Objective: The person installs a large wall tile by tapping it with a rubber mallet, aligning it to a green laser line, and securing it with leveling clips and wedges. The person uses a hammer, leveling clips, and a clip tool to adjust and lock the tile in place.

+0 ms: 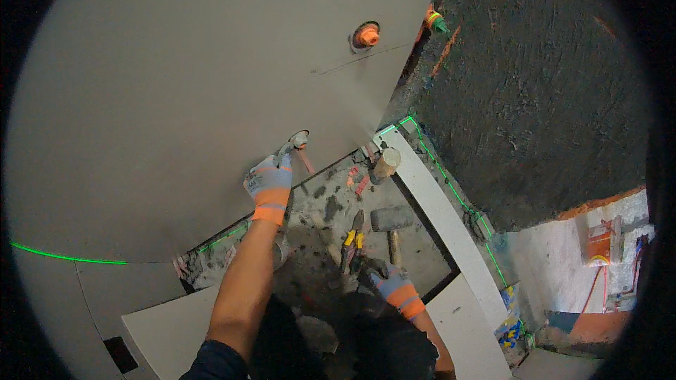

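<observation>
My left hand (270, 181), in a grey and orange work glove, reaches up to a round hole (303, 132) in the large grey wall panel (176, 112). Its fingers are drawn together at the hole's lower edge, beside a pale plug-like piece (299, 141); whether they grip it is unclear. A thin reddish strip (306, 161) slants down below the hole. Lower down, my right hand (396, 287), gloved alike, has its fingers curled by the floor, what they hold being hidden. Close to it lie pliers with yellow-marked handles (350, 239) and a dark-headed mallet (393, 219).
An orange pipe plug (367, 35) pokes through a second hole in the panel. A pale cylinder (387, 162) stands by a white curb slab (451, 204). Green laser lines cross the edges. To the right is a dark rough surface (521, 98) and an orange container (601, 243).
</observation>
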Demonstrator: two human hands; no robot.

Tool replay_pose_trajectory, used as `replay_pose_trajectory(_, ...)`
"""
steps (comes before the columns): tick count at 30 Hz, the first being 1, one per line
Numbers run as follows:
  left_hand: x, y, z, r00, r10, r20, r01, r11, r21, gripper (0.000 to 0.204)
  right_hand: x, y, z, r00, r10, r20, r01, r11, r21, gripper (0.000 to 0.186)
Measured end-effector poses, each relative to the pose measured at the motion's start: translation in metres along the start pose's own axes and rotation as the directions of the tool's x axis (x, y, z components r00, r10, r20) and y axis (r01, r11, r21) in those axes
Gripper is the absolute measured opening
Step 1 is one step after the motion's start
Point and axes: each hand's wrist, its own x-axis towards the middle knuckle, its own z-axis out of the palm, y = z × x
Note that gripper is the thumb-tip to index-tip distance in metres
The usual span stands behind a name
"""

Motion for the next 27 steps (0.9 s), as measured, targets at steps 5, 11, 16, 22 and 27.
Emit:
replay_pose_trajectory(5,-0.002,-0.002,0.007,0.995,0.056,-0.084,-0.063,0.995,-0.077,0.034,-0.007,-0.004,-0.007,0.984,0.155,0.086,-0.146,0.985,-0.096,0.054)
replay_pose_trajectory(11,-0.002,-0.001,0.005,0.996,0.046,-0.072,-0.051,0.997,-0.06,0.031,0.002,-0.016,-0.01,0.942,0.263,0.209,-0.254,0.965,-0.07,0.059)
replay_pose_trajectory(16,-0.004,0.0,0.005,0.994,0.074,-0.084,-0.082,0.993,-0.091,0.031,0.003,-0.009,-0.009,0.956,0.221,0.195,-0.189,0.967,-0.172,0.052)
replay_pose_trajectory(22,-0.004,-0.001,-0.014,0.986,0.169,-0.015,-0.169,0.975,-0.148,0.035,-0.017,-0.003,-0.039,0.903,-0.429,0.03,0.378,0.759,-0.531,0.031)
replay_pose_trajectory(27,-0.03,-0.017,-0.044,0.96,0.146,0.24,-0.06,0.941,-0.334,0.034,-0.012,-0.054,-0.104,0.935,-0.03,-0.353,0.093,0.982,0.164,0.066)
